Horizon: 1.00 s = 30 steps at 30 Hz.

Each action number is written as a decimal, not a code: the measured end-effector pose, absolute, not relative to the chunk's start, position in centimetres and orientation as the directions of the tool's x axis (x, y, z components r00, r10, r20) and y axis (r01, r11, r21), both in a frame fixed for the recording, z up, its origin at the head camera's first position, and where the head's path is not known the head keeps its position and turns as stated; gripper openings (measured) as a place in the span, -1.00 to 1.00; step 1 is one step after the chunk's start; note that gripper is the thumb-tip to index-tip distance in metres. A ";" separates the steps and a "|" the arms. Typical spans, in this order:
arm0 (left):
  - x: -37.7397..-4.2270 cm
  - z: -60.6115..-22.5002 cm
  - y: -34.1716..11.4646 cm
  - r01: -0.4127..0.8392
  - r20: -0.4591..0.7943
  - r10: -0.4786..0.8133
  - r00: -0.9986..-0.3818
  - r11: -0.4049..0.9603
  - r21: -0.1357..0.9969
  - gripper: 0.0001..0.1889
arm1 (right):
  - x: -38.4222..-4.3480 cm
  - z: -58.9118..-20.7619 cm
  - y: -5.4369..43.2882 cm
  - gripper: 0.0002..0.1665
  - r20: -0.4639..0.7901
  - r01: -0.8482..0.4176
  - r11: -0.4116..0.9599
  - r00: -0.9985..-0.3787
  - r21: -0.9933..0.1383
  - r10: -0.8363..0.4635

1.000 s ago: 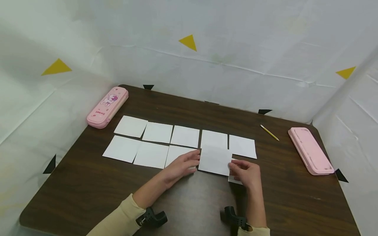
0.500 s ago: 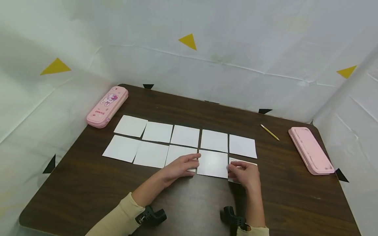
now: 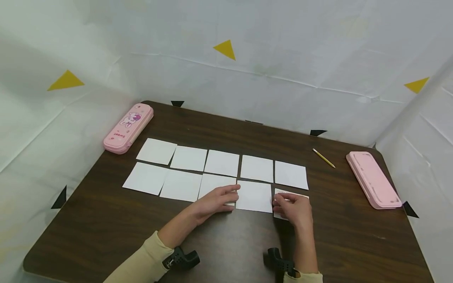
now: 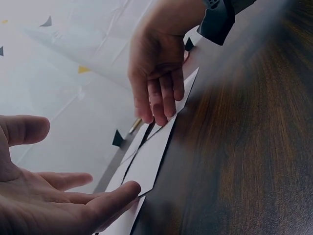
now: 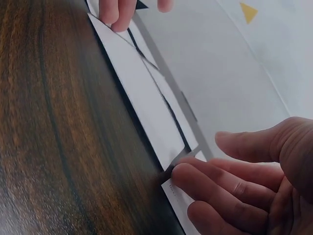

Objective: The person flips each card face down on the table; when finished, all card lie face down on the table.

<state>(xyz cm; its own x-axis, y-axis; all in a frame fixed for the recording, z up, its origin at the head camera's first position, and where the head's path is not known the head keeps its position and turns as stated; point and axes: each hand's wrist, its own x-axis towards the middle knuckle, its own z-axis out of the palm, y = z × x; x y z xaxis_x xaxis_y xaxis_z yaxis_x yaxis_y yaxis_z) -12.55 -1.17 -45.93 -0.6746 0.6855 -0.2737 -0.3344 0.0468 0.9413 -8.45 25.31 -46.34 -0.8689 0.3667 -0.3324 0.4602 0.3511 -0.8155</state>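
Observation:
White square cards lie in two rows on the dark wooden table (image 3: 329,243). Between my hands is one white card (image 3: 254,196) in the front row, flat on the wood. My left hand (image 3: 214,200) rests at its left edge, over the neighbouring card (image 3: 216,182), fingers extended. At the opposite edge is my right hand (image 3: 295,210), above the front row's rightmost card (image 3: 295,194), which bears small print along its top. In the right wrist view, the thumb and loosely bent fingers (image 5: 210,191) stand apart with nothing between them.
A pink pencil case (image 3: 129,127) with a cartoon print sits at the back left, another pink case (image 3: 373,181) at the right. A yellow pencil (image 3: 323,158) lies behind the cards. White sheeting (image 3: 283,47) surrounds the table's far sides.
The card between my hands has come down from a raised position over the back row's edge to lie flat in the front row. My right fingers have let go of it.

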 end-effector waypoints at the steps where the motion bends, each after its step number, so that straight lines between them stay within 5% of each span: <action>1: -12.5 -45.9 -1.2 -0.335 -0.274 0.686 -0.674 0.046 0.941 -0.35 | -8.5 -46.3 25.3 -0.58 -0.332 0.460 0.353 -0.869 -0.815 0.367; 15: -12.4 -45.4 1.2 -0.268 -0.233 0.725 -0.648 0.068 0.961 -0.42 | -7.6 -45.2 26.6 -0.48 -0.332 0.455 0.339 -0.871 -0.823 0.363; 30: -12.1 -45.4 9.7 -0.351 -0.314 0.712 -0.628 0.100 0.931 -0.36 | -5.3 -44.8 30.6 -0.39 -0.249 0.620 0.452 -0.726 -0.641 0.641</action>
<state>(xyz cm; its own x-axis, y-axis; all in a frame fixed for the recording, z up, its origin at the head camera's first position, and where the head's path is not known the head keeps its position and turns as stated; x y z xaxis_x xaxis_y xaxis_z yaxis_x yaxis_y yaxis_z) -12.08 9.70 -45.38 -0.6280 0.7121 -0.3139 -0.3514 0.1004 0.9308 -5.34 30.61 -44.80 -0.7262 0.6407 -0.2494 0.6195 0.4525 -0.6415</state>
